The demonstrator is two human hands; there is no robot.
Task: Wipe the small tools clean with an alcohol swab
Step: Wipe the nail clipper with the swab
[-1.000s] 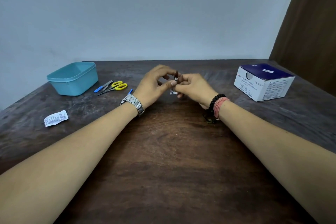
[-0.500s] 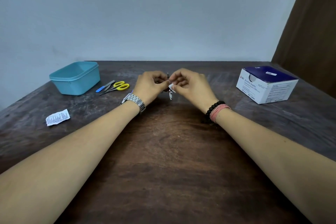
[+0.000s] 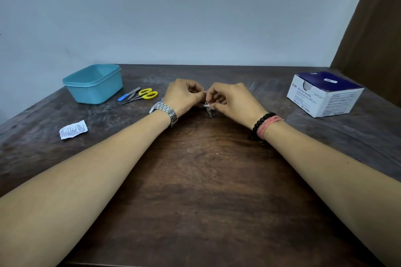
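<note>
So the little metal tool (image 3: 207, 109) is up over the middle of the table (image 3: 195, 180), left hand (image 3: 184, 97) pinching its top end while the right hand (image 3: 233, 102) has a white swab (image 3: 206, 105) pinched around it, fingers curled on both. Scissors (image 3: 143, 96) and a teal tub (image 3: 94, 83) sit off to the left, swab box (image 3: 323, 95) way off right

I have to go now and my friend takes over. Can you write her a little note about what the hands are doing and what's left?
Left hand pinches a small metal tool. Right hand pinches the white swab against it.
Yellow scissors, a grey tool and a blue-handled tool lie beside the teal tub; whether they are wiped cannot be told.
Swab box at right, wrapper at left.
</note>
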